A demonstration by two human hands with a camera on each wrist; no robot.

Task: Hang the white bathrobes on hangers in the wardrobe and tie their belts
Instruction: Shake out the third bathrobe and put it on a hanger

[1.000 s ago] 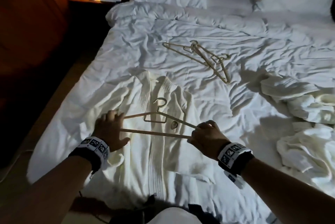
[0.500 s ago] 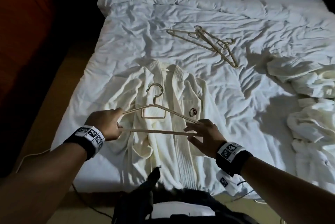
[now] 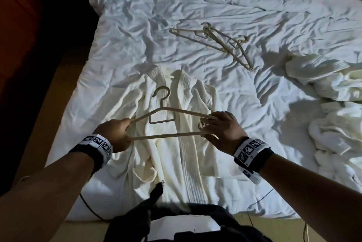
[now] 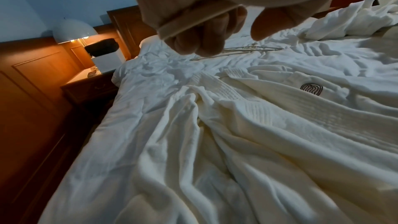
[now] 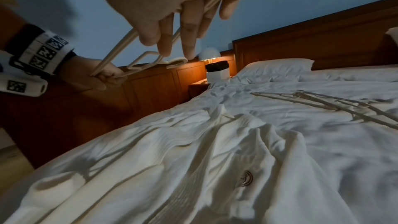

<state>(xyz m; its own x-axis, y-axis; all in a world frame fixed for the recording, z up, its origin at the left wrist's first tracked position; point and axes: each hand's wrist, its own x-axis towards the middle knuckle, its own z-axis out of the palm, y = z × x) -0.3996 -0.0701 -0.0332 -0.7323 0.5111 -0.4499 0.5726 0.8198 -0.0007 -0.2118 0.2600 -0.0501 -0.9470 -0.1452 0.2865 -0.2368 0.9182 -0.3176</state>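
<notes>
Above the bathrobe [image 3: 172, 143] spread flat on the bed [image 3: 137, 45], the hanger [image 3: 166, 122] is held level, clear of the cloth, the left hand [image 3: 115, 136] curled tight on one end and the right hand [image 3: 221, 132] pinching the other with fingers partly extended. That looser right grip looks like the risk: if it slips, the hanger tips and drops. The robe lies closed at the front, so an arm pushed in could snag the collar or bunch a shoulder. Spare hangers [image 3: 221, 41] lie tangled farther up the bed, more robes [image 3: 333, 108] heaped at the right.
</notes>
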